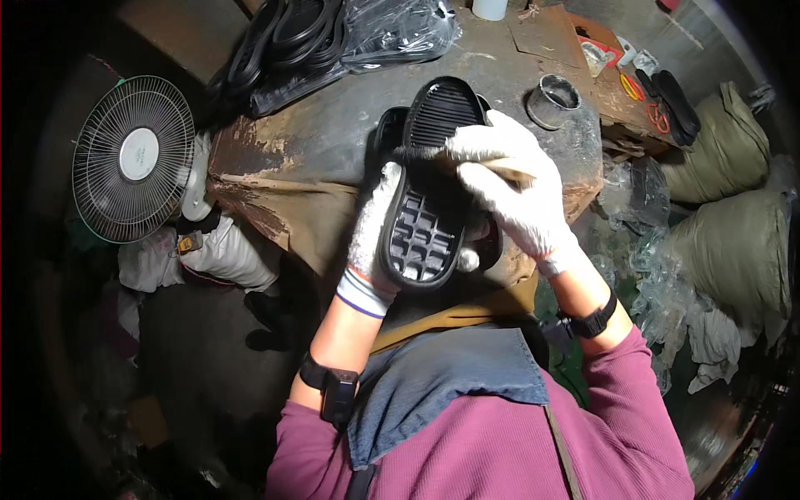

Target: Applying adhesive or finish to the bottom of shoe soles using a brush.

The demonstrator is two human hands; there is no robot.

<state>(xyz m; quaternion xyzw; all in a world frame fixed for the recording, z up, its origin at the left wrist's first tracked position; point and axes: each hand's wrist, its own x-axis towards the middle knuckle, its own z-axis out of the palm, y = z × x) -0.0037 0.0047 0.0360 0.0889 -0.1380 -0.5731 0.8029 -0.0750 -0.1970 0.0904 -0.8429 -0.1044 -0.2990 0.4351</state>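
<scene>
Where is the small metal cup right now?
In the head view, the metal cup stands on the worn worktable, toward the upper right, just beyond the gloved right hand and the black shoe sole.

Centre frame: left hand (372,237) in white glove grips black shoe sole (432,187) from underneath, tread up. Right hand (510,185) holds a brush (433,153) w/ bristles on sole. Metal tin (553,101) upper right on worn table (317,142); fan (133,158) at left.
</scene>
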